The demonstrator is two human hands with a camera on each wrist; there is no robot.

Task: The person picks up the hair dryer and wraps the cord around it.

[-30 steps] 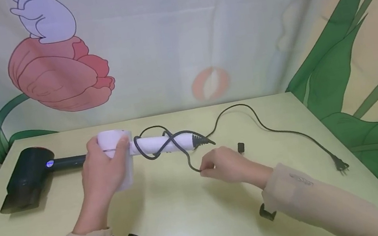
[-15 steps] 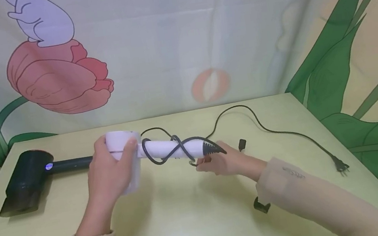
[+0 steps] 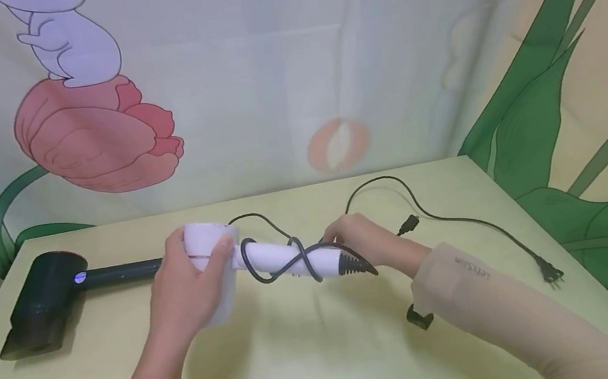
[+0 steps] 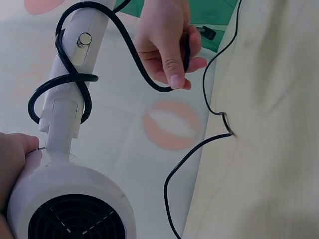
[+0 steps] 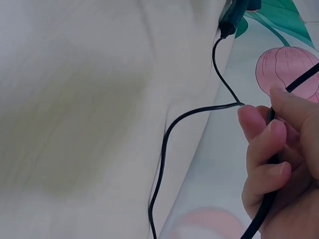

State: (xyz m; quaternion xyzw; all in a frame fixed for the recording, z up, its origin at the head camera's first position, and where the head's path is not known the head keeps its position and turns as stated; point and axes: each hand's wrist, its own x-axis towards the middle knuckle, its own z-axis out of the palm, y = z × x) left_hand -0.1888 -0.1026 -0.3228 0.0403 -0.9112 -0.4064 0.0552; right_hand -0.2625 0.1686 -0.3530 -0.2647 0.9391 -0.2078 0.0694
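My left hand (image 3: 185, 286) grips the white hair dryer (image 3: 208, 238) round its head, holding it above the table with the handle (image 3: 273, 256) pointing right. A thick black cord (image 4: 65, 79) runs from the handle's end and loops loosely around the handle. Just behind the handle's end, my right hand (image 3: 361, 240) holds that cord; in the right wrist view the cord (image 5: 266, 199) passes through its curled fingers (image 5: 269, 144). A black plug (image 3: 408, 224) shows beyond the right hand. The handle hides part of the right fingers in the head view.
A black hair dryer (image 3: 46, 300) lies at the table's left, its handle reaching behind my left hand. Its thin cord (image 3: 450, 217) curves along the back to a plug (image 3: 549, 271) at the right edge. A printed curtain (image 3: 265, 90) hangs behind the table (image 3: 319, 370).
My right hand has carried the cord from in front of the handle, beneath it, to behind it. The white hair dryer has shifted slightly right, its handle end tilting downward in view.
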